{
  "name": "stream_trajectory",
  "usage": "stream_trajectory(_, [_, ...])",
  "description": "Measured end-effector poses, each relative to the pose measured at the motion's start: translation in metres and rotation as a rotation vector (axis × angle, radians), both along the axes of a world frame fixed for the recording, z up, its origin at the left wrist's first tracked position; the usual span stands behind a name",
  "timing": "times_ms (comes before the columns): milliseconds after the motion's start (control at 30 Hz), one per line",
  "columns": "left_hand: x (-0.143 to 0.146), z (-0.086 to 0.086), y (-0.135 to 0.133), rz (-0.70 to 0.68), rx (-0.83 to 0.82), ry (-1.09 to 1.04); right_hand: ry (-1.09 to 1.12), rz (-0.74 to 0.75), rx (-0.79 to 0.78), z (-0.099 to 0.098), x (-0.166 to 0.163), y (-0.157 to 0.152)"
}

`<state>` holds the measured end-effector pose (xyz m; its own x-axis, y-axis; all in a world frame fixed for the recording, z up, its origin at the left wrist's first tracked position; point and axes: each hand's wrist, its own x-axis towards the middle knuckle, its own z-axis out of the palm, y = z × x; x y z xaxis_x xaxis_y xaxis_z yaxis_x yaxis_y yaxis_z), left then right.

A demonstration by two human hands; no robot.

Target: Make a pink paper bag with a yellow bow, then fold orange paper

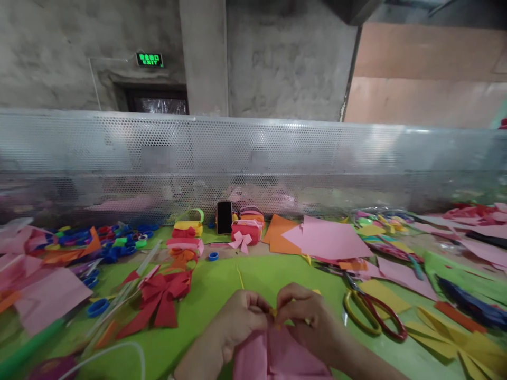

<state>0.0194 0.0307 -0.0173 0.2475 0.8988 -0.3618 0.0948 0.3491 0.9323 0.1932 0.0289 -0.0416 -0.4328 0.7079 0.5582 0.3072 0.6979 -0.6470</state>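
Note:
My left hand [237,323] and my right hand [307,316] meet low in the middle of the view. Fingertips of both hands are pinched around a small yellow piece [274,312], probably paper, mostly hidden by the fingers. Directly below them lies a folded pink paper [283,352] with a crease down it, cut off by the bottom edge. Whether the yellow piece is joined to the pink paper, I cannot tell. A thin yellow strip [240,276] lies on the green sheet [209,295] just beyond my left hand.
Scissors [372,311] with yellow and red handles lie to the right, beside yellow paper pieces [455,338]. A red paper bow [162,298] is at left. Small paper bags [247,229] and a phone [224,217] stand at the back, before a perforated metal screen [253,142].

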Motion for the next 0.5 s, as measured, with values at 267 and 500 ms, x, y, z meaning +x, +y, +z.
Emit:
stream_trajectory(267, [0.009, 0.012, -0.007, 0.022, 0.171, 0.233, 0.162, -0.062, -0.700, -0.012, -0.010, 0.005])
stream_trajectory(500, [0.015, 0.000, -0.009, -0.041, 0.257, 0.332, 0.087, -0.078, -0.731, -0.012, -0.012, 0.003])
